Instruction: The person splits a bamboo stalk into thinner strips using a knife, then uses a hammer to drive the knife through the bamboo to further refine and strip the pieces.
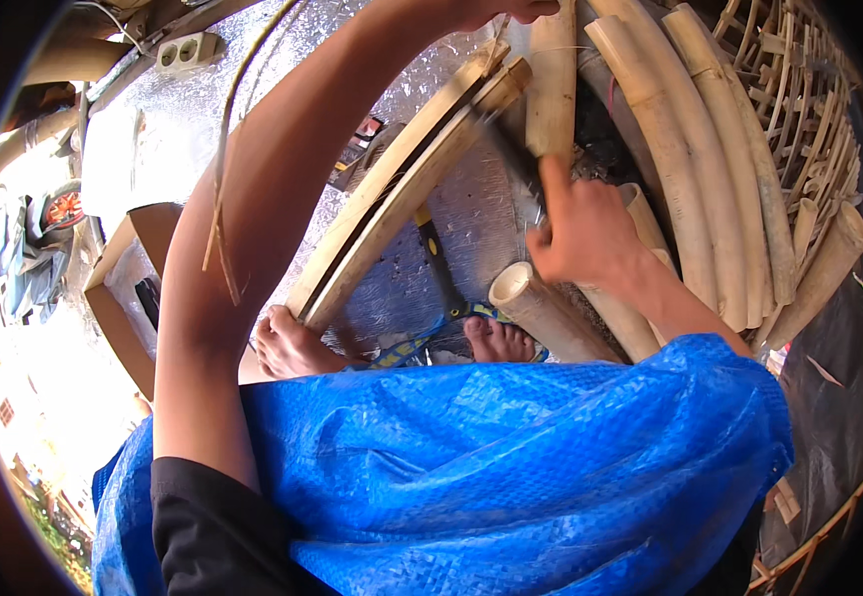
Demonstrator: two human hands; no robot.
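A blue tarp covered the lap. Beyond it, the right hand, fingers clamped on a dark blade, worked a split bamboo pole braced by a bare foot. The left hand steadied the top, grip unclear. Short, controlled strokes along the grain seemed advisable.

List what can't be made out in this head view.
- Left hand: cut off by the top edge; its grip on the upright bamboo piece is unseen.
- Tool in right hand: motion-blurred dark blade; kind unclear.
- Split bamboo lower end: hidden behind the left forearm and foot.
- Lap: covered by blue tarp.
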